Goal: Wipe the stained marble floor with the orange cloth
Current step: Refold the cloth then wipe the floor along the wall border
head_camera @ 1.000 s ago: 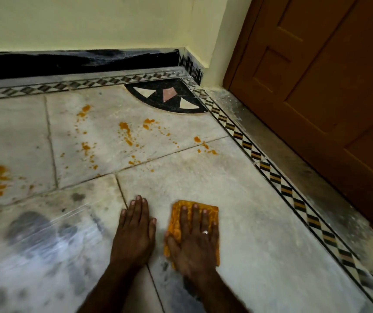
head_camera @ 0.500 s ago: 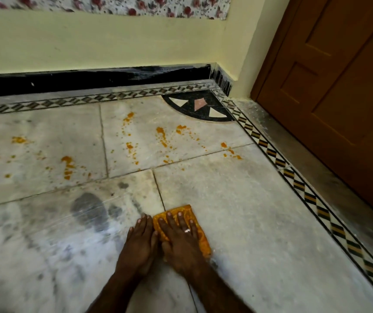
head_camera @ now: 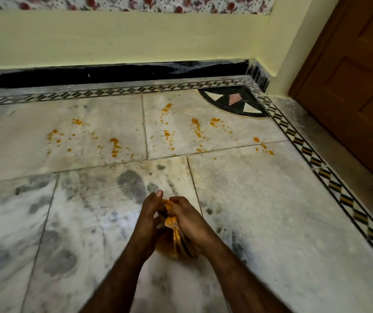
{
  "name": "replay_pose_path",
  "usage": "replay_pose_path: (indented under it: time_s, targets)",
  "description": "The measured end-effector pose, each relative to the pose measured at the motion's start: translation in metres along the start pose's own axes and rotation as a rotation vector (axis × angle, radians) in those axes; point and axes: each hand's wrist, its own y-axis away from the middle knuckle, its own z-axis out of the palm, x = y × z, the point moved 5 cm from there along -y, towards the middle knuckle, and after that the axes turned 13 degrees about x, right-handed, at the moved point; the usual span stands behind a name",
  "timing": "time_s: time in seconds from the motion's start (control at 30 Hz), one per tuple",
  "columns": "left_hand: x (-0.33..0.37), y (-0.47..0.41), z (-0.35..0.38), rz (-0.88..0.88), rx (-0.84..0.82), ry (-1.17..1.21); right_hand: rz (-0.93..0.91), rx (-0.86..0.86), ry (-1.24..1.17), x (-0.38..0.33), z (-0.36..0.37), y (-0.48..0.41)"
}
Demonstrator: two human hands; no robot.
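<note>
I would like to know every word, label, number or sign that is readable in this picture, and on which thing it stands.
None can be read. The orange cloth, marble floor, wooden door and flowered fabric show only colour or pattern, no writing.

The cloth [head_camera: 171,222] is bunched between the left hand [head_camera: 147,222] and the right hand [head_camera: 189,223], held in the fingers [head_camera: 177,203] of both, over the marble floor [head_camera: 271,211]. Ahead of the fingertips a band of stains [head_camera: 115,145] spreads left and right across the slabs (none touching the hands). Farther ahead run the border strip [head_camera: 117,92], the skirting [head_camera: 113,74] and the wall [head_camera: 124,39]. Ahead and right of the fingers sits the corner inlay [head_camera: 233,101]; well to their right stands the door [head_camera: 357,86]
</note>
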Motion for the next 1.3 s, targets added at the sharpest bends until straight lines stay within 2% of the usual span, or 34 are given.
replay_pose_path:
  time_s: [0.1, 0.2, 0.37, 0.43, 0.5, 0.57, 0.63, 0.73, 0.83, 0.9, 1.03, 1.13, 1.3]
  targets:
    - [0.016, 0.003, -0.009, 0.108, -0.084, -0.129, -0.073, -0.057, -0.048, -0.036, -0.006, 0.014]
    - [0.028, 0.008, -0.012, 0.195, -0.221, -0.231, -0.068, -0.069, -0.119, -0.060, -0.024, 0.022]
    - [0.020, 0.020, -0.004, -0.082, -0.227, -0.163, -0.040, -0.105, 0.110, -0.059, -0.018, 0.032]
    - [0.018, 0.021, -0.002, -0.125, -0.218, -0.081, -0.088, -0.106, 0.111, -0.063, -0.013, 0.037]
    - [0.020, 0.023, -0.004, -0.141, -0.240, -0.019, -0.189, -0.100, 0.146, -0.068, -0.017, 0.043]
    - [0.027, 0.025, -0.007, -0.177, -0.229, 0.022, -0.354, -0.105, 0.301, -0.075, -0.024, 0.057]
    - [0.033, 0.027, -0.011, -0.204, -0.178, 0.067, -0.526, -0.064, 0.515, -0.075, -0.031, 0.072]
    - [0.035, 0.024, -0.014, -0.167, -0.056, 0.102, -0.665, -0.008, 0.694, -0.050, -0.021, 0.086]
    - [0.027, 0.022, -0.013, -0.127, 0.003, 0.044, -0.654, 0.059, 0.727, -0.021, -0.006, 0.088]
    - [0.024, 0.023, -0.015, -0.130, 0.007, 0.030, -0.604, 0.118, 0.621, -0.018, -0.008, 0.086]
    - [0.037, 0.023, -0.015, -0.063, -0.094, 0.098, -0.484, 0.164, 0.399, -0.032, -0.026, 0.073]
    - [0.054, 0.026, -0.012, 0.038, -0.183, 0.029, -0.407, 0.175, 0.282, -0.050, -0.040, 0.064]
    - [0.072, 0.021, -0.018, 0.182, -0.195, -0.162, -0.320, 0.172, 0.336, -0.088, -0.056, 0.059]
